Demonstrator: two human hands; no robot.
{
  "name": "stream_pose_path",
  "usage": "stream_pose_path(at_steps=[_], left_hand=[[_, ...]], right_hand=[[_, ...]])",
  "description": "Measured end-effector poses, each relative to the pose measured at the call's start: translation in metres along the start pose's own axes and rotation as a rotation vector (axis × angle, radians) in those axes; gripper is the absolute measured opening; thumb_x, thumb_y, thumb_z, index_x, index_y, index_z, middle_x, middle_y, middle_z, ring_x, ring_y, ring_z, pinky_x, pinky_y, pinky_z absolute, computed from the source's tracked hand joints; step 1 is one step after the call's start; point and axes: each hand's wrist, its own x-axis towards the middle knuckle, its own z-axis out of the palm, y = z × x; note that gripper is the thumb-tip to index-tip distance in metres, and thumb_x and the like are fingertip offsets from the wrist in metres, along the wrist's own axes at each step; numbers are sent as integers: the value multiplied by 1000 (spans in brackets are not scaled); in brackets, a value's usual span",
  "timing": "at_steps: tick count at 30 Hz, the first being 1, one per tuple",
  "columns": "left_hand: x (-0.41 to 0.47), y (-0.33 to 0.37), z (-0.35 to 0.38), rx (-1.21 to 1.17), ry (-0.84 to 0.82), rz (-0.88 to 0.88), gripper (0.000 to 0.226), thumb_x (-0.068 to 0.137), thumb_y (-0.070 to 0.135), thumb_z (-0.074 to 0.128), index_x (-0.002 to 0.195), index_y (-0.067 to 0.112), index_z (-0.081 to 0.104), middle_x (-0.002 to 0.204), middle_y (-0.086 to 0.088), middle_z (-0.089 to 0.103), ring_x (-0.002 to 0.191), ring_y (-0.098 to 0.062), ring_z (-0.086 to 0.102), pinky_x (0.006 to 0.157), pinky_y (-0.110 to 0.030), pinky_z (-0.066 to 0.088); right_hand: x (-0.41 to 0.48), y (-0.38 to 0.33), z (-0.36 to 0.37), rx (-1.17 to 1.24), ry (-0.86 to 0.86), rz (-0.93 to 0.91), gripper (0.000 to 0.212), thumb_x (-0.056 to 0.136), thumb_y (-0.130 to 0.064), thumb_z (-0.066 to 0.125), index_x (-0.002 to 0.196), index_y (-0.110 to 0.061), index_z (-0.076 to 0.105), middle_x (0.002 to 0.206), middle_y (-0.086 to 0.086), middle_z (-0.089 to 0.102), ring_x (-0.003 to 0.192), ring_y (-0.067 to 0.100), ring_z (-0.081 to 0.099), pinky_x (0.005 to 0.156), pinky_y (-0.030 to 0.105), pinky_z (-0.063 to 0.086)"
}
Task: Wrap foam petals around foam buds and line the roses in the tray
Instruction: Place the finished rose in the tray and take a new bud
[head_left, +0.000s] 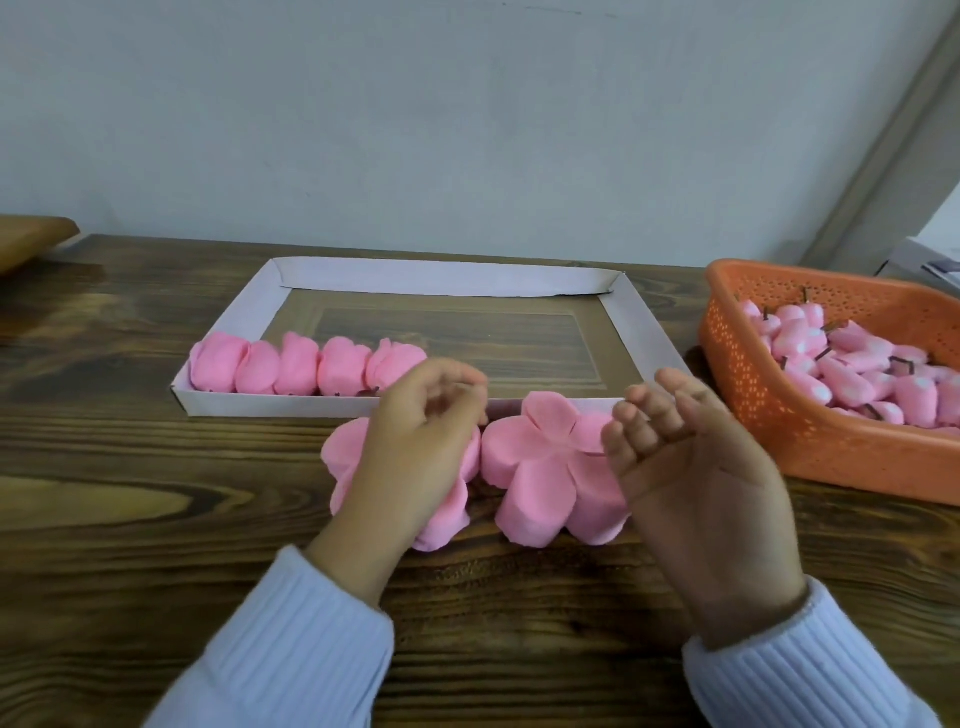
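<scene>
Head view: we see our two hands apart, holding nothing. Our left hand (421, 431) hangs loosely curled over the left petal pile (345, 457). Our right hand (691, 467) is spread, palm up, by the right petal pile (540, 467) on the counter (156, 493). Five roses (306, 366) line the tray (644, 332) at its near left. Buds (857, 369) fill the orange basket (779, 426).

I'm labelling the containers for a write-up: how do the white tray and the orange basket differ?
The tray is white, shallow and plain-walled; the basket is orange, deeper and perforated. The tray holds five wrapped roses in a neat row along its near side; the basket holds a loose heap of buds. Both sit on the wooden table and hold pink foam.
</scene>
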Motion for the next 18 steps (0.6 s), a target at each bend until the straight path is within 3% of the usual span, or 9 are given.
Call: stream_pose_path(at_steps=[2, 5, 8, 10, 12, 14, 16, 18], left_hand=[[-5, -1, 4, 68, -83, 46, 24, 86, 7, 58, 80, 29, 65, 66, 15, 65, 64, 3, 58, 64, -8, 44], [-8, -4, 7, 167, -108, 108, 25, 85, 7, 60, 79, 31, 64, 74, 14, 67, 68, 2, 59, 65, -7, 44], [-8, -6, 7, 186, -98, 117, 23, 85, 9, 60, 79, 30, 65, 75, 14, 67, 68, 1, 59, 63, -10, 44], [-8, -8, 7, 183, -83, 108, 23, 84, 9, 61, 77, 30, 65, 74, 13, 67, 68, -1, 59, 63, -11, 45], [-8, -8, 8, 195, -70, 104, 24, 84, 7, 61, 77, 29, 65, 74, 13, 66, 69, -3, 59, 63, -11, 45], [-8, -8, 8, 225, -52, 109, 22, 84, 6, 61, 78, 27, 66, 73, 14, 65, 69, -3, 59, 63, -13, 46], [-9, -8, 10, 288, -19, 141, 19, 83, 5, 63, 79, 24, 66, 76, 12, 64, 73, -4, 58, 65, -13, 46], [-10, -7, 12, 382, 19, 192, 19, 81, 3, 65, 83, 22, 64, 80, 11, 62, 76, -5, 55, 67, -9, 42]], right_hand=[[7, -18, -4, -159, 13, -93, 13, 77, -6, 53, 88, -12, 56, 69, 2, 63, 64, 13, 61, 64, 21, 52], [22, -61, -9, -588, 78, -284, 20, 89, 3, 50, 86, -15, 60, 69, -1, 68, 65, 12, 64, 63, 21, 54], [55, -107, -26, -1410, 183, -426, 15, 92, -17, 57, 86, -30, 64, 71, -11, 71, 63, 3, 66, 58, 24, 50], [79, -130, -46, -1847, 206, -409, 7, 89, -24, 59, 87, -29, 63, 73, -9, 69, 67, 9, 63, 65, 28, 41], [98, -145, -65, -2096, 242, -317, 5, 87, -19, 60, 85, -22, 63, 81, 4, 69, 69, 20, 56, 69, 30, 36], [107, -151, -72, -2349, 270, -51, 16, 90, -22, 58, 84, -12, 68, 80, 9, 67, 69, 22, 54, 69, 30, 35], [108, -150, -72, -2431, 249, 264, 29, 95, -28, 52, 83, -9, 71, 76, 8, 65, 68, 20, 55, 69, 31, 37], [105, -144, -64, -2449, 206, 337, 28, 96, -27, 51, 89, -6, 68, 86, 12, 66, 77, 24, 57, 75, 32, 40]])
